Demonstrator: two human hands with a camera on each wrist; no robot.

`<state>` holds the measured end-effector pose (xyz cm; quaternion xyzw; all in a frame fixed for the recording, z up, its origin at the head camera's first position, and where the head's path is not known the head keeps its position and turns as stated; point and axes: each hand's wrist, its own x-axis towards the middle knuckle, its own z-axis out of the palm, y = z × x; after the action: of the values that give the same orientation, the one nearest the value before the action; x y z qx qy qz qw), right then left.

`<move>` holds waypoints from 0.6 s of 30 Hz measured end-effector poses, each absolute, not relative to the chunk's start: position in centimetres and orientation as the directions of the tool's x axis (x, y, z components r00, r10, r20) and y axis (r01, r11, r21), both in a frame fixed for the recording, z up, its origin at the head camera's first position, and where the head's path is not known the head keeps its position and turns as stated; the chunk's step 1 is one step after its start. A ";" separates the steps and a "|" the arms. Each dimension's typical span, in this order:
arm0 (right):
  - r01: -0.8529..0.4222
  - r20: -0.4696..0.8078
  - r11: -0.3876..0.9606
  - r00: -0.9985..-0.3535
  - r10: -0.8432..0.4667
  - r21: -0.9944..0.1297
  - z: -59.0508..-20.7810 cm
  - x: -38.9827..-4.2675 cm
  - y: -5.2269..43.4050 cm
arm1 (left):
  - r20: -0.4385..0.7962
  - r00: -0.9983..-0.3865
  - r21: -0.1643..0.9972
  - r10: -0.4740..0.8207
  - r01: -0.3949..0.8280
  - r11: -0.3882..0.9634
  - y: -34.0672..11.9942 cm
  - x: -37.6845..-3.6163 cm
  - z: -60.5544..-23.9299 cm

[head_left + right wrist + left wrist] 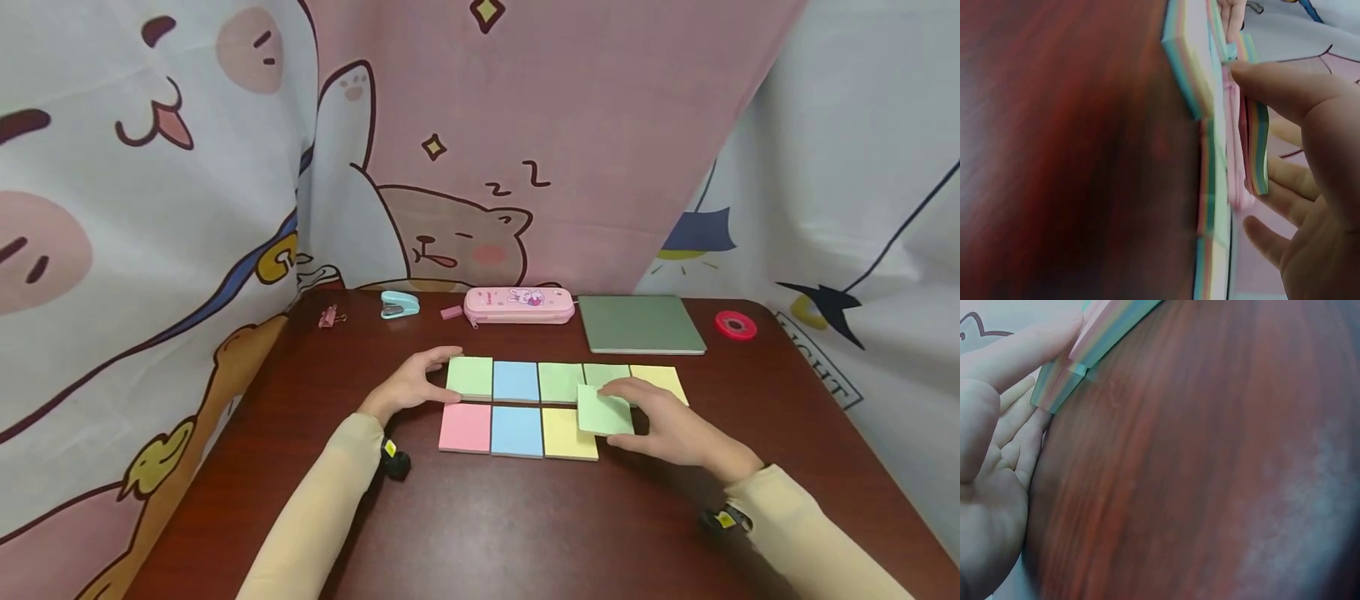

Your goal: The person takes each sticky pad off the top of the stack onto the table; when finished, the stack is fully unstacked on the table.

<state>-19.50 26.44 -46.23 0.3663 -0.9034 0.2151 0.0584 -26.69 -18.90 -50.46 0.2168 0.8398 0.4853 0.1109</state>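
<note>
Several sticky-note pads lie in two rows on the dark wooden table [525, 525]. My left hand [416, 383] rests against the left edge of the far-left green pad [470, 377], with the thumb along its far corner. In the left wrist view the fingers [1016, 425] lie fairly straight against that pad's side [1063, 381]. My right hand [667, 425] pinches another green pad [603, 414], tilted at the right end of the near row beside a yellow pad [570, 433]. The right wrist view shows the thumb [1291, 94] and fingers clamping this pad [1259, 144].
Along the table's back edge sit a pink binder clip [328, 317], a teal stapler [399, 304], a pink eraser [451, 312], a pink pencil case [519, 305], a green notebook [641, 323] and a red tape roll [735, 325]. Cartoon cloth walls enclose the table.
</note>
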 end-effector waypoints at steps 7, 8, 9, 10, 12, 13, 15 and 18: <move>-0.740 0.295 0.598 -0.671 -0.680 -0.307 -46.9 -18.3 28.8 | 0.020 -0.882 0.869 0.470 0.248 0.429 -18.9 -26.7 -50.6; -0.743 0.298 0.595 -0.669 -0.681 -0.307 -46.9 -18.2 29.0 | 0.023 -0.882 0.870 0.472 0.250 0.425 -18.9 -26.7 -50.7; -0.744 0.296 0.592 -0.667 -0.684 -0.309 -47.0 -18.1 29.1 | 0.025 -0.881 0.871 0.472 0.251 0.422 -18.9 -26.7 -50.7; -0.745 0.290 0.593 -0.666 -0.687 -0.307 -47.0 -18.1 29.2 | 0.027 -0.881 0.873 0.473 0.252 0.419 -18.9 -26.7 -50.7; -0.740 0.270 0.603 -0.671 -0.691 -0.298 -47.0 -17.9 29.3 | 0.027 -0.881 0.874 0.472 0.250 0.417 -18.9 -26.8 -50.6; -0.737 0.256 0.609 -0.674 -0.693 -0.293 -47.1 -17.8 29.3 | 0.026 -0.882 0.873 0.471 0.250 0.418 -18.9 -26.8 -50.6; -0.727 0.232 0.625 -0.685 -0.691 -0.284 -47.1 -17.6 29.2 | 0.023 -0.882 0.872 0.470 0.247 0.421 -18.9 -26.8 -50.6; -0.717 0.215 0.642 -0.696 -0.685 -0.273 -47.1 -17.5 29.0 | 0.020 -0.884 0.873 0.466 0.242 0.423 -18.9 -26.9 -50.7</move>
<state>-17.49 29.05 -47.08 0.3873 -0.9048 0.1706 0.0460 -26.85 -18.94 -50.66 0.2120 0.8358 0.4936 0.1133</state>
